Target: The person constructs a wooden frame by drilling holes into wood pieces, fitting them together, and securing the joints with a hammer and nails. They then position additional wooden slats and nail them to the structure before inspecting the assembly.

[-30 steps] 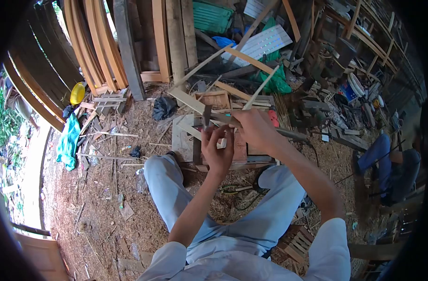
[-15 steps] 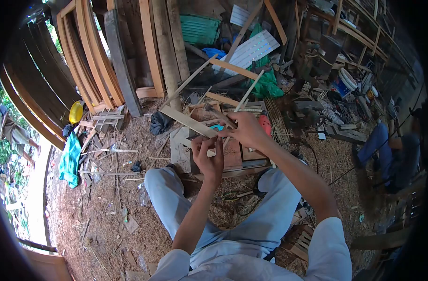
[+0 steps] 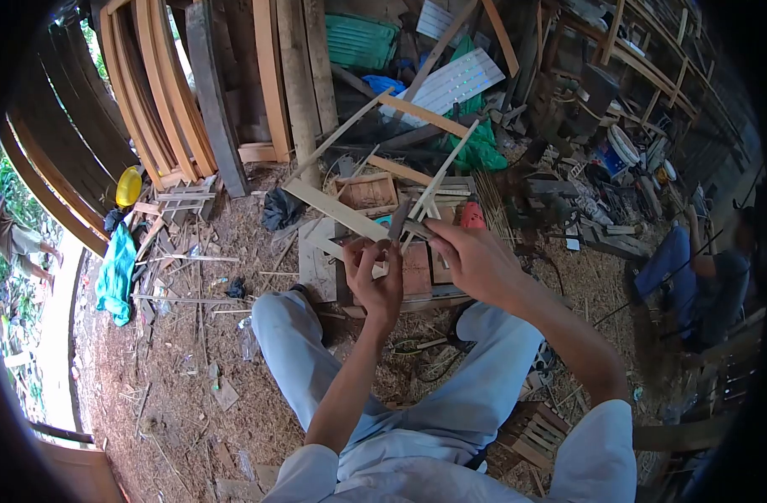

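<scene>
A frame of pale wooden slats (image 3: 337,208) stands in front of me, its near corner at my left hand (image 3: 375,281). That hand is closed with fingers pinched around the slat's end; whether a nail is also between the fingertips is too small to tell. In my right hand (image 3: 475,260) is a hammer (image 3: 401,220), its dark head just above the left fingertips. Beneath the hands lies a low wooden work surface (image 3: 318,272), with a small wooden box (image 3: 368,193) at its far side and a red tool (image 3: 473,215) to the right.
Sawdust and wood scraps cover the floor (image 3: 182,377). Tall wooden frames (image 3: 161,92) lean at the back left. A teal cloth or bag (image 3: 115,277) lies left. Another person (image 3: 710,277) sits at the right, and one more (image 3: 23,235) is outside at far left.
My right hand has moved slightly right and down, and the hammer has turned so its head is now near the left fingertips. My left hand stays at the slat's end.
</scene>
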`<state>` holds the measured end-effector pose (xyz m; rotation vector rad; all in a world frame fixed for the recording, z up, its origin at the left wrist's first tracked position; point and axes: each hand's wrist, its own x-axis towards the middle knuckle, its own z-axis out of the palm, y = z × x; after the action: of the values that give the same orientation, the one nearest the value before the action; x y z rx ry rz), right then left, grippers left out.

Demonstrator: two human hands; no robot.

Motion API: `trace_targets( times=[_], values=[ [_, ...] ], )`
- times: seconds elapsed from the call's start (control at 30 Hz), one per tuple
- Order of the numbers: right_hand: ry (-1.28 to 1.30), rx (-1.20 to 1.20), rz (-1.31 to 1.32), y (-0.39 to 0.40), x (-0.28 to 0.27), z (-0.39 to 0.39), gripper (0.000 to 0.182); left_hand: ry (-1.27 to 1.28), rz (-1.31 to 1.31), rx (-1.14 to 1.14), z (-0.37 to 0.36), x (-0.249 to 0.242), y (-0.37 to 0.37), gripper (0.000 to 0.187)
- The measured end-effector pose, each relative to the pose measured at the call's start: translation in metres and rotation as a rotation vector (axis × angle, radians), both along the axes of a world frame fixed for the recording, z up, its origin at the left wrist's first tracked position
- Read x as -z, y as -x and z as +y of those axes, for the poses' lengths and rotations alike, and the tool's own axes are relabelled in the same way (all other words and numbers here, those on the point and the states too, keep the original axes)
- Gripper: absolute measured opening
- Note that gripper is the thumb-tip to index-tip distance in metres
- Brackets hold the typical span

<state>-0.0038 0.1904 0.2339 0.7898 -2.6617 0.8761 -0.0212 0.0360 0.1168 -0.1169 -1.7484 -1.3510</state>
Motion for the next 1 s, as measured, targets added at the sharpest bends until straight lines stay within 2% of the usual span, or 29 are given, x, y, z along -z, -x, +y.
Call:
trace_targets(
  times=[0.03, 0.27, 0.37, 0.43, 0.53, 0.7, 0.8, 0.87, 1.0],
  values=[
    [-0.098, 0.03, 0.01, 0.0, -0.001, -0.001, 0.027, 0.008, 0.024, -0.001, 0.0, 0.001, 0.001, 0.013],
    [-0.132, 0.066, -0.005, -0.002, 0.003, -0.007, 0.027, -0.002, 0.113, -0.018, 0.003, 0.003, 0.001, 0.018],
    [-0.078, 0.081, 0.076, -0.004, 0.002, -0.008, 0.028, -0.009, 0.049, -0.014, 0.001, 0.003, -0.002, 0.018],
    [-0.17, 0.09, 0.038, -0.006, 0.004, -0.008, 0.029, -0.006, 0.078, -0.019, 0.002, 0.005, 0.0, 0.018],
    [-0.044, 0.071, 0.103, -0.003, 0.005, -0.006, 0.03, -0.01, 0.076, -0.015, 0.002, 0.006, 0.0, 0.018],
    [-0.109, 0.089, 0.026, -0.008, 0.005, -0.006, 0.03, 0.057, 0.071, -0.036, 0.001, 0.005, -0.002, 0.02],
    [-0.088, 0.103, 0.029, -0.006, -0.002, -0.004, 0.031, 0.004, 0.063, -0.02, 0.001, 0.008, -0.004, 0.02],
    [-0.043, 0.105, 0.04, -0.006, 0.0, -0.005, 0.031, 0.092, 0.03, -0.024, -0.004, 0.016, -0.006, 0.028],
    [-0.116, 0.05, 0.06, -0.008, 0.005, -0.007, 0.032, 0.165, 0.109, -0.04, -0.004, 0.019, -0.004, 0.03]
  ],
)
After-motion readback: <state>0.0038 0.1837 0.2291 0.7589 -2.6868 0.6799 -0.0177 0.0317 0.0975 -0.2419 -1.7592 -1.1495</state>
